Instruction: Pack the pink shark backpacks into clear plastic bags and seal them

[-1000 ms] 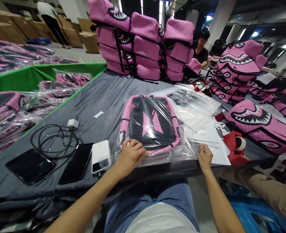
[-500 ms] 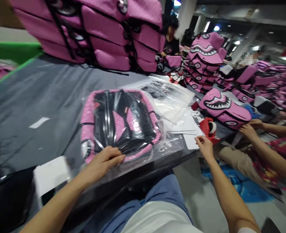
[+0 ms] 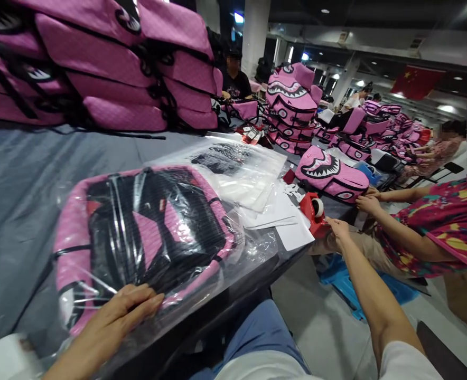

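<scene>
The left hand (image 3: 132,305) lies flattened, gripping nothing, on the backpack (image 3: 148,238), pink-edged and black under shiny clear plastic (image 3: 257,249), left of the tape dispenser (image 3: 309,212). The right hand (image 3: 338,229), arm outstretched, meets the dispenser's end; its grip is unclear.

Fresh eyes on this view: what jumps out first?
Probably the plastic-covered pink-and-black bag in the foreground, the left hand resting on its near edge. Behind it, a wall of stacked pink bags fills the upper left. Right of centre, the right hand is at a red tape dispenser.
</scene>
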`<state>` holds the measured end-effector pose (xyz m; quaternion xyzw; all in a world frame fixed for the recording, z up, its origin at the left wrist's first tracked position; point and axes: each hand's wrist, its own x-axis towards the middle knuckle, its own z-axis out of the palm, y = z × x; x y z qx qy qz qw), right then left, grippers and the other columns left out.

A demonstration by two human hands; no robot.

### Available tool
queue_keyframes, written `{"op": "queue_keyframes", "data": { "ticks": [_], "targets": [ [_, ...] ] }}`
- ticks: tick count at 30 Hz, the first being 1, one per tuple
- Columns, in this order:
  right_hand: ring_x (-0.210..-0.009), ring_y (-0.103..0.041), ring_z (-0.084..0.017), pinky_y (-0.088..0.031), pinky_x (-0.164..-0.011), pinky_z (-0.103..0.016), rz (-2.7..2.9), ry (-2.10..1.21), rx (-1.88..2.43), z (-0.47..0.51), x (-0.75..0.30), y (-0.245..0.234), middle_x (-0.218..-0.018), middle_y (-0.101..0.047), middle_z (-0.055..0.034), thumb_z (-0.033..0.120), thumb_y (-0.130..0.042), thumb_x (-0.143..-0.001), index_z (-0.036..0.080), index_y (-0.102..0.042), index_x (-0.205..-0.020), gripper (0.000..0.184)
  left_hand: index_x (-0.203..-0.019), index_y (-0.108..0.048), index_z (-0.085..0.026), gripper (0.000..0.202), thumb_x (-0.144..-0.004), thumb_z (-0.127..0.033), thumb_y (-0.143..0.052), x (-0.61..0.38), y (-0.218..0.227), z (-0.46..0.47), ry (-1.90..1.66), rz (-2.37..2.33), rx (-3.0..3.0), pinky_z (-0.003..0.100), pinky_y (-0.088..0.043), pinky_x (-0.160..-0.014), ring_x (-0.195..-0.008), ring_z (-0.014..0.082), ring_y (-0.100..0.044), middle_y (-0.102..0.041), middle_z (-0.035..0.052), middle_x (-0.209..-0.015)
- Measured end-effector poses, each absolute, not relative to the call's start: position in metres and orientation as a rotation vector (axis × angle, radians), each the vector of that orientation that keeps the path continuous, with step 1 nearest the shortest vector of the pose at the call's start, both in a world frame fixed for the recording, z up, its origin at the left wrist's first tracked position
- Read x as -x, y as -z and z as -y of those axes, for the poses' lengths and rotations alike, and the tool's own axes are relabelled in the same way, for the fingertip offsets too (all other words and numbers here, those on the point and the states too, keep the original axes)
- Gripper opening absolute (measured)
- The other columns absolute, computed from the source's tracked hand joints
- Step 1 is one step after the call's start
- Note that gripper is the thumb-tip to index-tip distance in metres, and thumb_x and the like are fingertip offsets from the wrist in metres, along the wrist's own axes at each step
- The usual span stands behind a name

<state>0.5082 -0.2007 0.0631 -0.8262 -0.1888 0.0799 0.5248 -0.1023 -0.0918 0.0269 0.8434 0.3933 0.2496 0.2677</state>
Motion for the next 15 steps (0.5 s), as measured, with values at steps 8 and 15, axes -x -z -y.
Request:
{"op": "queue_keyframes", "data": {
  "ticks": [8, 15],
  "targets": [
    [-0.053, -0.047, -0.014, -0.034, -0.048, -0.027, 0.417, -0.177, 1.855, 0.193, -0.505, -0.072, -0.048, -0.057, -0.0009, 0.037, -0.081, -0.055, 0.019, -0.060, -0.052, 0.028, -0.053, -0.057, -0.025, 0.060, -0.085, -0.073, -0.045, 0.077, -0.078, 0.104, -0.512, -1.090, -2.110, 0.029, -0.048, -0.059, -0.062, 0.0190, -0.055, -0.057, 0.0002, -0.056],
    [-0.050, -0.046, -0.011, -0.034, -0.044, -0.021, 0.358, -0.243, 1.643, 0.229, -0.463, -0.059, -0.057, -0.057, 0.0037, 0.036, -0.075, -0.071, 0.022, -0.051, -0.066, 0.029, -0.065, -0.070, -0.030, 0.048, -0.089, -0.061, -0.043, 0.106, -0.019, 0.092, -0.678, -1.022, -2.280, 0.035, -0.056, -0.062, -0.068, 0.0238, -0.061, -0.068, 0.0024, -0.069]
  ]
}}
